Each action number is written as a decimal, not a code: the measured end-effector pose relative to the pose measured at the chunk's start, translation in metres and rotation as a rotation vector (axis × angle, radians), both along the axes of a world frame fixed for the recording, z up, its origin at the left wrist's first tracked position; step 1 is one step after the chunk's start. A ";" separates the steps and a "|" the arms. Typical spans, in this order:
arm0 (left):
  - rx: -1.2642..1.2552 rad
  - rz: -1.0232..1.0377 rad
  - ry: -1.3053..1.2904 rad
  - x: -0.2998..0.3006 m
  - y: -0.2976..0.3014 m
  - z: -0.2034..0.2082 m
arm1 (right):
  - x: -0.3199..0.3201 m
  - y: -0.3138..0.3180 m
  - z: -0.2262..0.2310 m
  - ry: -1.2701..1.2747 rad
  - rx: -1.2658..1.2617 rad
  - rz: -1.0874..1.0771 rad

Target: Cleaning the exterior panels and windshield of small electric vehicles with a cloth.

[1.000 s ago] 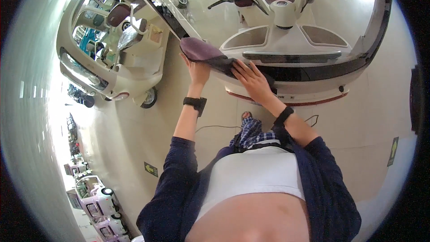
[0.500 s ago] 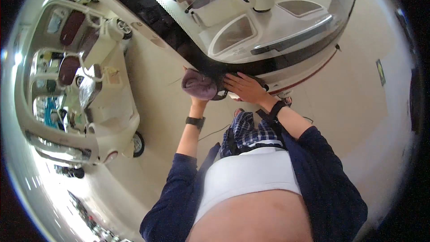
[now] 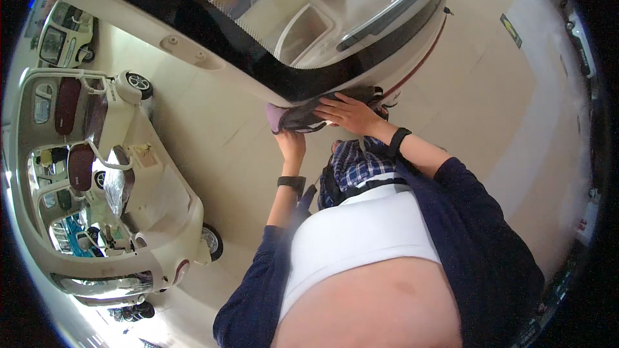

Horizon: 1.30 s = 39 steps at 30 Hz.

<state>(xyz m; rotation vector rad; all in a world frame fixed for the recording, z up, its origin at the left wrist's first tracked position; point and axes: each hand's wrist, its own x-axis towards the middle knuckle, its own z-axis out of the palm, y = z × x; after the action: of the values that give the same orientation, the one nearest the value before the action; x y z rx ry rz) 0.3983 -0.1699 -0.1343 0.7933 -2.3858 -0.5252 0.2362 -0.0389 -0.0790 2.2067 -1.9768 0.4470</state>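
My left hand (image 3: 293, 144) is raised at the windshield's lower corner, closed on a purple cloth (image 3: 275, 117); most of its fingers are hidden behind the cloth and a dark grey piece. This long dark piece (image 3: 303, 116) runs along the vehicle's front just below the glass, and I cannot make out what it is. My right hand (image 3: 349, 115) lies flat over it, fingers stretched out. Above both hands is the cream vehicle's windshield with a wide black border (image 3: 309, 84).
At the left stands another cream open-sided vehicle (image 3: 155, 187) with maroon seats. A further small vehicle (image 3: 64, 38) is behind it. On the tiled floor at the right is a dark sticker with a yellow mark (image 3: 511, 31). More vehicles line the far right edge.
My view has shifted, so the vehicle in front appears higher and further left. The purple cloth shows less, and more of the dark piece is visible. My right hand remains laid flat.
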 end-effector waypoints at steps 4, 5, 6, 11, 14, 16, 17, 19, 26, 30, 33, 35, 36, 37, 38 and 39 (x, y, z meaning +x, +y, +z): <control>0.291 -0.155 -0.119 0.008 -0.003 0.007 | 0.001 0.009 -0.030 -0.296 0.306 0.089; 0.277 -0.168 -0.176 0.010 -0.002 0.005 | -0.002 0.017 -0.057 -0.165 0.255 0.099; 0.278 -0.159 -0.177 0.013 0.000 0.010 | -0.006 0.019 -0.061 -0.166 0.255 0.107; 0.403 -0.186 -0.379 0.029 0.024 -0.013 | -0.017 0.038 -0.073 0.140 0.274 0.158; 0.393 -0.245 -0.529 0.044 0.034 -0.029 | -0.020 0.048 -0.066 0.104 0.260 0.114; 0.479 -0.302 -0.561 0.043 0.040 -0.029 | -0.022 0.060 -0.069 0.022 0.304 0.063; 0.512 -0.321 -0.529 0.041 0.042 -0.029 | -0.022 0.067 -0.073 -0.038 0.331 -0.029; 0.555 -0.337 -0.500 0.036 0.045 -0.030 | -0.024 0.075 -0.067 -0.156 0.305 -0.165; 1.054 -0.216 -0.248 0.012 0.035 0.008 | -0.034 0.070 -0.019 -0.523 0.096 -0.575; 0.748 0.027 0.325 0.005 0.041 0.068 | -0.038 0.044 0.044 -0.446 -0.168 -0.429; 0.685 0.185 0.375 -0.007 0.035 0.100 | -0.032 0.024 0.061 -0.463 -0.379 -0.382; 0.588 0.237 0.153 -0.009 0.028 0.069 | -0.036 0.013 0.031 -0.448 -0.257 -0.372; 0.497 0.249 -0.068 -0.008 0.026 0.055 | -0.036 0.008 0.008 -0.413 -0.144 -0.389; 0.463 0.335 -0.065 -0.020 0.032 0.066 | -0.035 0.003 -0.002 -0.438 -0.218 -0.342; 0.464 0.346 -0.072 -0.021 0.037 0.061 | -0.034 0.004 -0.010 -0.448 -0.214 -0.334; 0.444 0.279 -0.094 -0.021 0.041 0.052 | -0.030 0.002 -0.010 -0.467 -0.212 -0.298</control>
<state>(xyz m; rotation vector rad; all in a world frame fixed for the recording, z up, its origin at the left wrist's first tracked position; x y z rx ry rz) 0.3776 -0.1286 -0.0820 1.3465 -2.2131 -0.9308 0.2066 -0.0366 -0.0885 1.7526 -2.2954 1.1490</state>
